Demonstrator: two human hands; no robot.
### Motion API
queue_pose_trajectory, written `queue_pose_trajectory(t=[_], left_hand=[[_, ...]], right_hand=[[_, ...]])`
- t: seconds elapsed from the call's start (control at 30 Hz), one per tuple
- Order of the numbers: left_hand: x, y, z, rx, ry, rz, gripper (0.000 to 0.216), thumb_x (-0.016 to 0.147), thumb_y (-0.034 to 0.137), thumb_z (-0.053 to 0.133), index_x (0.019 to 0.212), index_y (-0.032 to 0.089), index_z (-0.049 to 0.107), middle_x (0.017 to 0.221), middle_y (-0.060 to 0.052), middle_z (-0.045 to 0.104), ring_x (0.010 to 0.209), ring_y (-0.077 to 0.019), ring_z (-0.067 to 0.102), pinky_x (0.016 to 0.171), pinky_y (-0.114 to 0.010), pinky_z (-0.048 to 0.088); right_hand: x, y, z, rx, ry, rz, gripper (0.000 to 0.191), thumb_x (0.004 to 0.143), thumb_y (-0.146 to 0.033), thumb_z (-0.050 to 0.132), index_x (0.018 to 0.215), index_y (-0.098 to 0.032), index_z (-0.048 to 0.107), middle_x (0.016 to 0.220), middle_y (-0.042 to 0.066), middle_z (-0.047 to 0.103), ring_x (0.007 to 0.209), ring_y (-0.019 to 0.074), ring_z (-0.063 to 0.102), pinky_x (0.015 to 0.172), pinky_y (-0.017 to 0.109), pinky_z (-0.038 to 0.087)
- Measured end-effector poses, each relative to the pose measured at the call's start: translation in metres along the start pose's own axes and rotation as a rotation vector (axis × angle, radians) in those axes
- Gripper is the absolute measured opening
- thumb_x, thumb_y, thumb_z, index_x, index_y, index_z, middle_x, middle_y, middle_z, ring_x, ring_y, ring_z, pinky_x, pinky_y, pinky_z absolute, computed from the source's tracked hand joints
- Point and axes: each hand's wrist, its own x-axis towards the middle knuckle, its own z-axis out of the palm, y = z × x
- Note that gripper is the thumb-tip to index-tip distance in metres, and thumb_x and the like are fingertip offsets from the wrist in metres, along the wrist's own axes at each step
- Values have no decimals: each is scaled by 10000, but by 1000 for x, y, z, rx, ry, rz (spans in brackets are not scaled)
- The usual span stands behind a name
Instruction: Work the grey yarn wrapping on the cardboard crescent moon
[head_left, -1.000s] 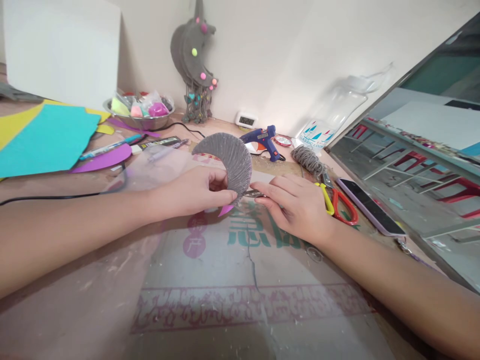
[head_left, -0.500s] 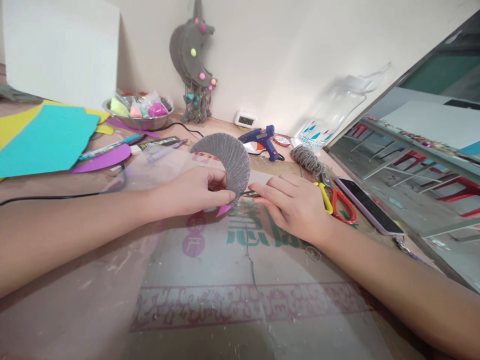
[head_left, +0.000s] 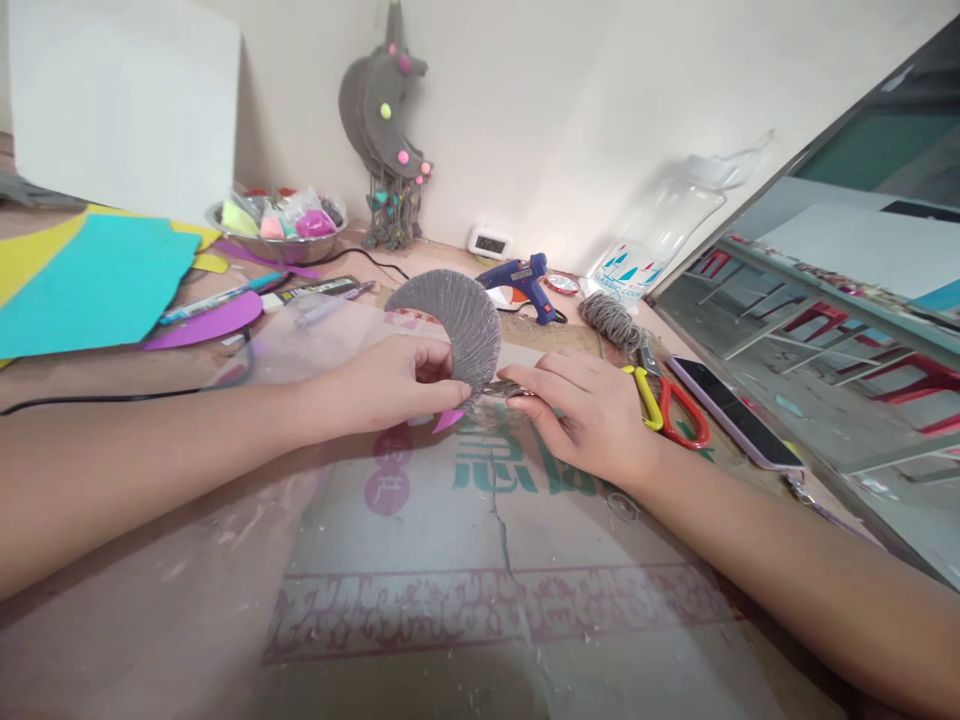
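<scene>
My left hand [head_left: 397, 385] is closed round the lower end of a grey yarn-wrapped crescent [head_left: 457, 322], holding it upright over the table; a pink tip shows under the fingers. My right hand [head_left: 581, 405] lies beside it to the right, fingers together, pinching a strand of grey yarn [head_left: 504, 389] that runs to the crescent's tip. A loose bundle of grey yarn [head_left: 611, 318] lies behind the right hand.
Yellow and red scissors [head_left: 667, 405] and a phone [head_left: 731, 410] lie right of my right hand. A blue glue gun [head_left: 525, 283], small clock [head_left: 489, 242], finished moon hanging [head_left: 386, 130], bowl of bits [head_left: 281, 225], pens and coloured foam sheets [head_left: 90, 280] sit behind.
Almost nothing differs; my right hand's fingertips have shifted slightly along the yarn at the crescent's tip, and the view has drifted a little.
</scene>
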Motion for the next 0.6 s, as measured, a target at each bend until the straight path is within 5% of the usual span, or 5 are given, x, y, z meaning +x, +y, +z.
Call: queue_pose_trajectory(t=[0.6], left_hand=[[1, -2, -1, -13, -47, 55, 163, 806, 298, 540, 725, 164, 584, 630, 50, 543, 555, -76, 482, 543, -203, 375]], right_hand=[[3, 1, 1, 40, -27, -39, 230, 911, -258, 510, 1052, -139, 647, 754, 32, 604, 696, 144, 524, 637, 267, 413]])
